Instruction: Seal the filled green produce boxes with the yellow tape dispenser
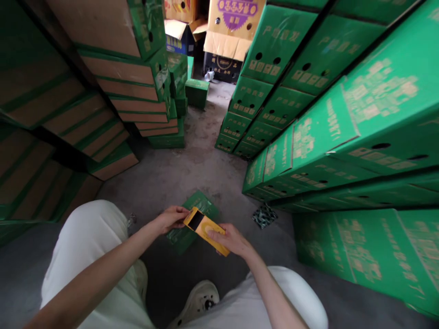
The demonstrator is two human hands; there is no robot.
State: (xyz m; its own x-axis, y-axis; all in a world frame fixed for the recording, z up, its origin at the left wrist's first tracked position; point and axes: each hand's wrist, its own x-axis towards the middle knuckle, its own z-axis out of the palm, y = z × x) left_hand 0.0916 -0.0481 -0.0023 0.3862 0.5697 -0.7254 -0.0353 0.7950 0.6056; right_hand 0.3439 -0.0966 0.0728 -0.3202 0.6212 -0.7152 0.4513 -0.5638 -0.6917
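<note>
A small, long yellow box (214,235) with a dark patch near its left end is held above the floor, tilted down to the right. My right hand (233,238) grips its right part, thumb lying across the top face. At the opposite end, the fingers of my left hand (172,217) are closed on the box's edge. Part of those fingertips is hidden. Below the yellow box, a flat green carton piece (202,204) with pale printing lies on the floor, partly covered by my hands.
Stacked green cartons (318,171) rise along the right. More green and brown cartons (137,87) are piled on the left. Open fruit boxes (222,64) stand at the back, near a small green box (197,92). A dark patterned piece (264,215) lies on the concrete floor (206,160).
</note>
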